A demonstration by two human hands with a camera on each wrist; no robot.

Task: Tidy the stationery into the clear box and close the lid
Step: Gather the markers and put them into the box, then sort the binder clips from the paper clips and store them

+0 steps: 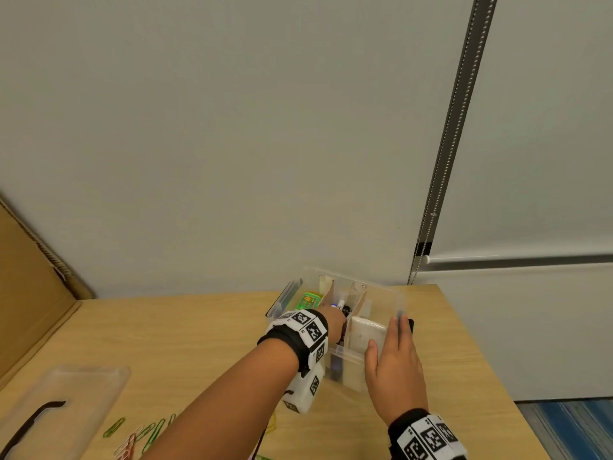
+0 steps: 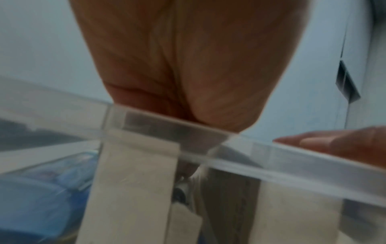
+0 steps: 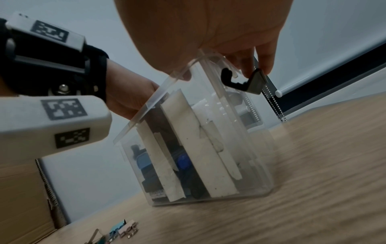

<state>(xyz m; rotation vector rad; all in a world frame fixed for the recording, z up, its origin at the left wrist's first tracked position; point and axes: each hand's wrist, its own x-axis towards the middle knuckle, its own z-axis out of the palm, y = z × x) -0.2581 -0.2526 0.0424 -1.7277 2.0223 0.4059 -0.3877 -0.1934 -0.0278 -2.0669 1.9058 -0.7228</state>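
The clear box (image 1: 351, 356) stands on the wooden table, split by card dividers, with its lid off. My left hand (image 1: 333, 322) reaches down into the middle compartment and grips a white marker with a blue end (image 1: 339, 305); its fingers are mostly hidden below the rim (image 2: 292, 168). My right hand (image 1: 394, 366) lies flat on the box's right near corner, with straight fingers along the wall. In the right wrist view those fingertips (image 3: 267, 66) touch the black latch (image 3: 240, 82). A green item (image 1: 310, 300) sits in the left compartment and a white block (image 1: 365, 330) in the right one.
The clear lid (image 1: 59, 406) with a black handle lies at the near left. Several coloured paper clips (image 1: 132, 433) are scattered beside it, and binder clips (image 3: 125, 231) lie near the table's front. A cardboard sheet (image 1: 30, 293) leans at the left. A wall stands right behind the box.
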